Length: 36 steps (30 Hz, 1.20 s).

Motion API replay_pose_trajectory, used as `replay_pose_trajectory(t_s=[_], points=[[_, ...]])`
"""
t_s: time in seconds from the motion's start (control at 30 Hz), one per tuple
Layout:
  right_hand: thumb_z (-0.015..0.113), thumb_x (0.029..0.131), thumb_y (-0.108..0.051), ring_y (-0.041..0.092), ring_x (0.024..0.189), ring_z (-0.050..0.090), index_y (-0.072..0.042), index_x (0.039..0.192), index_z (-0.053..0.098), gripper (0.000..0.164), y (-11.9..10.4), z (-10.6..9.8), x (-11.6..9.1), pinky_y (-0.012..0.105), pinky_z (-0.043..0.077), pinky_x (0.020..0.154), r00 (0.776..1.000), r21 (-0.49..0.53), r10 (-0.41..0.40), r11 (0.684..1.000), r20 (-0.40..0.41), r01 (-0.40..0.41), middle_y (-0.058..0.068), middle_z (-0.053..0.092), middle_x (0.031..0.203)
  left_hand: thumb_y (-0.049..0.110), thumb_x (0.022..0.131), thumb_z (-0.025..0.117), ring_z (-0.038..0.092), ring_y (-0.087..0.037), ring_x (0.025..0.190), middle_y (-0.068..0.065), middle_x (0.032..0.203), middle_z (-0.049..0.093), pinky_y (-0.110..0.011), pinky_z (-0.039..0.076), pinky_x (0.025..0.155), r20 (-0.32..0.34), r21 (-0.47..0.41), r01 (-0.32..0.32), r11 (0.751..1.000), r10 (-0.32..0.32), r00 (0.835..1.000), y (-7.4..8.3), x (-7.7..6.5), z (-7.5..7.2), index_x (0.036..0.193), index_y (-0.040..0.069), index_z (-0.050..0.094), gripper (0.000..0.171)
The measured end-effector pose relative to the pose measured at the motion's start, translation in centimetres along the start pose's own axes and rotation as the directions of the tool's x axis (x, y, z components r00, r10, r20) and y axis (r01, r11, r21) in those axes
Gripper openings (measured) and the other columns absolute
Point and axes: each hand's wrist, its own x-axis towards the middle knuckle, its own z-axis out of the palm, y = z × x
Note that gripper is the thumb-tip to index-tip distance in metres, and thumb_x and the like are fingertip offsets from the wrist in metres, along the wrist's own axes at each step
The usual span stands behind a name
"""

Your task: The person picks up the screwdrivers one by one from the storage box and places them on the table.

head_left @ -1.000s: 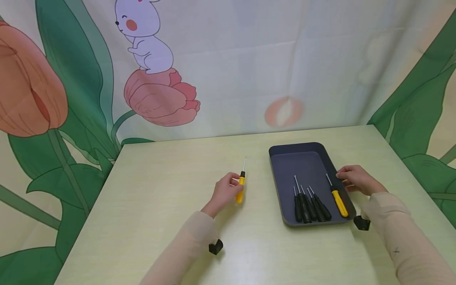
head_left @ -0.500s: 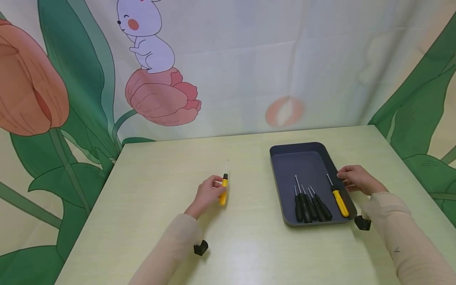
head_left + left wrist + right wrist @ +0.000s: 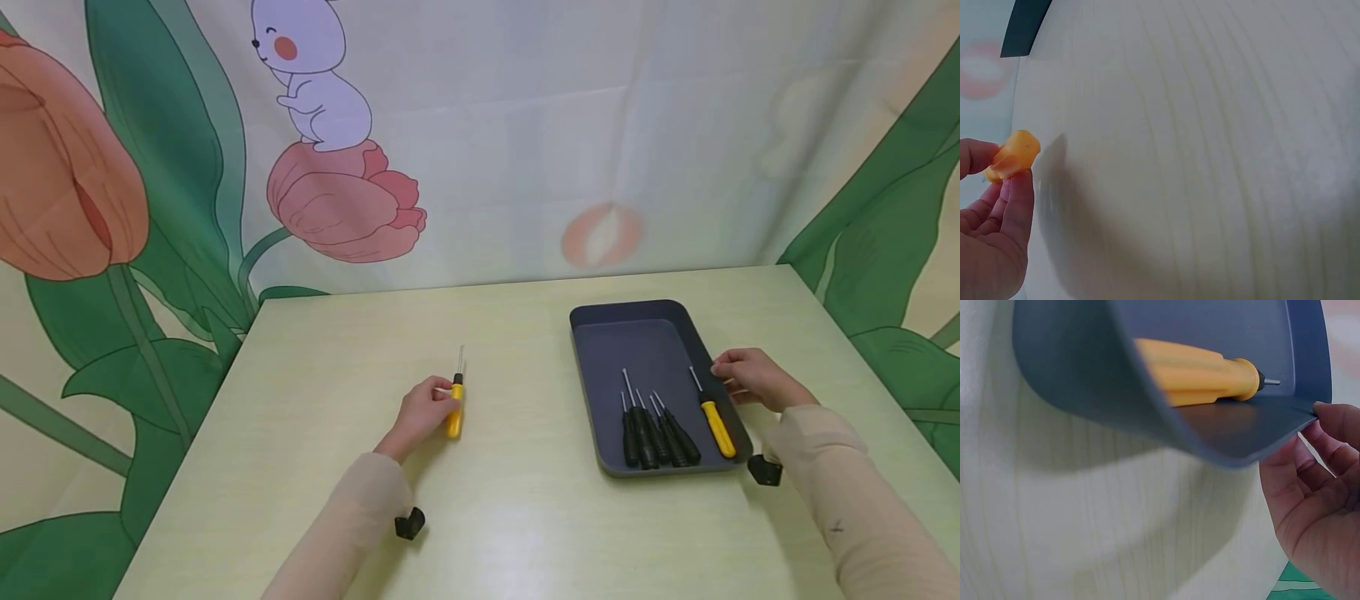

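Left hand: The left hand pinches a screwdriver with a smooth yellow handle, a black collar and a thin shiny metal rod. The thumb and fingertips are together on it.
Where the held screwdriver sits: It is at the ends of the fingers, on the side nearer the tray. The grip is on the yellow handle, just below the black collar. The bottom of the handle sticks out toward the person, and the metal tip points away, toward the back of the table.
Right hand: The right hand holds the side of a dark blue-grey tray, a long box shape with round corners and low walls. The thumb is on the rim and the fingers are outside the wall.
In the tray: A second yellow-handled screwdriver with a black collar lies along the wall by the right hand. Five screwdrivers with black handles and thin metal rods lie close together near the front, tips pointing away.
Table: A pale, wood-look table is under it all. The held screwdriver is well apart from the tray.
Behind: A white cloth with big printed flowers hangs at the back.
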Motion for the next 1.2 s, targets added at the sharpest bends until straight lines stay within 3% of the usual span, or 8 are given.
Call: replay_pose_trajectory(t_s=[1.2], points=[[0.041,0.092,-0.018,0.013,0.074,0.053,0.005,0.106,0.042,0.028,-0.01,-0.04,0.02,0.027,0.048,0.068,1.000,-0.002,0.007,1.000,-0.002,-0.007,0.002,0.052,0.086,0.014,0.078,0.058,0.052,-0.017,0.071,-0.011,0.090,0.057,-0.019,0.041,0.056,-0.037,0.131,0.122,0.984,-0.118,0.992,-0.20,-0.20,-0.55,0.100,0.002,0.054,0.026]])
